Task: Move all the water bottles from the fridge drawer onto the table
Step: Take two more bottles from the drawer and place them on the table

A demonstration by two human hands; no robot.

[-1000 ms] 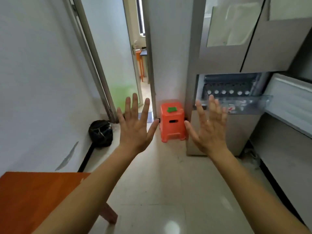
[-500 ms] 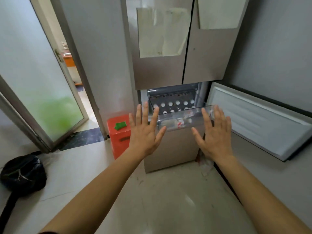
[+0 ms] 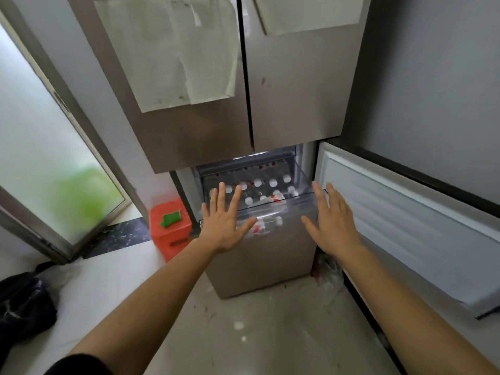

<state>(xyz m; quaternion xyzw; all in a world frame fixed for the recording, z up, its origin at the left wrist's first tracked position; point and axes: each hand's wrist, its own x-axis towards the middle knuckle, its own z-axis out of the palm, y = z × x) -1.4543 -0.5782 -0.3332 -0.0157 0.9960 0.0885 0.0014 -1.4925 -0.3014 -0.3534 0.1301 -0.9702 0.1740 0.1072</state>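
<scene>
- Judged as the opening reach: nothing lifted so far, and no table in view
- Empty left hand (image 3: 224, 226) raised in front of the fridge drawer (image 3: 297, 212), back of the hand up, fingers straight and spread apart
- Same for the right hand (image 3: 334, 223): fingers straight and apart, holding nothing, near the drawer's right corner; impossible to tell whether either hand touches the clear front wall
- All water bottles (image 3: 258, 183) inside the pulled-out drawer: white caps upright in rows, and at least one red-labelled bottle lying on its side against the front wall
- Next move, probably: reach over the clear front rim, curl fingers round one bottle below its cap, then lift up and back toward the body
- Little headroom between the caps and the underside of the upper doors (image 3: 189, 131), so best to start with the front rows
- Open lower door (image 3: 405, 220) swung out close on the right, red stool (image 3: 170, 228) just beside the fridge on the left, and open floor (image 3: 257, 334) behind for stepping back
</scene>
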